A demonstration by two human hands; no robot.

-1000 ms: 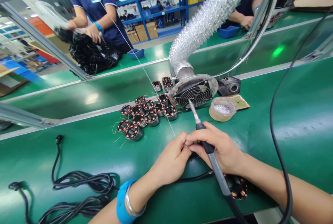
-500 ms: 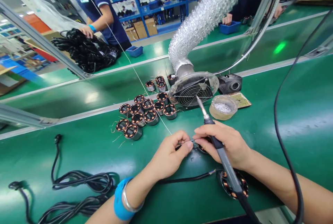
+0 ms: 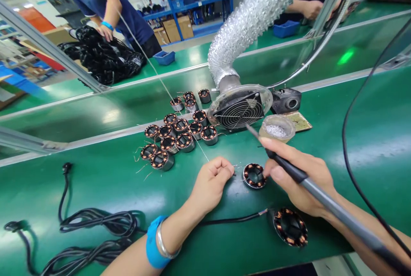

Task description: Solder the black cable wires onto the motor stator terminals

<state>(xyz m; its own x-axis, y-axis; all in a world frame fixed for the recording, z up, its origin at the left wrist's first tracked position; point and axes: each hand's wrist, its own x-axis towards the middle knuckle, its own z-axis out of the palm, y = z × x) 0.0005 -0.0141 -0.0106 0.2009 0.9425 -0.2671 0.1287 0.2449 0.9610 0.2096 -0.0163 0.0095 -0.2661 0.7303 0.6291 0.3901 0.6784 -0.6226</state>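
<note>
My left hand (image 3: 213,182) is closed in a pinch, with a thin solder wire (image 3: 202,151) running down to its fingers and a short dark piece poking out at the fingertips. Just right of it, a copper-wound stator (image 3: 254,176) lies on the green table. My right hand (image 3: 300,175) grips a soldering iron (image 3: 316,190), its tip up and left, in front of the fan grille. That hand's fingertips are at the stator's right edge. Nearer me sits another stator (image 3: 290,227), beside the stripped end of a black cable (image 3: 234,219).
Several stators (image 3: 184,142) stand grouped left of the round fume fan (image 3: 239,111). A tub of solder bits (image 3: 276,129) and a black holder (image 3: 285,100) are right of it. Coiled black cables (image 3: 99,220) lie at the left. Two people work across the bench.
My right hand has drawn away to the right from my left fingertips, and the iron now tilts lower. The stator between my hands is now uncovered.
</note>
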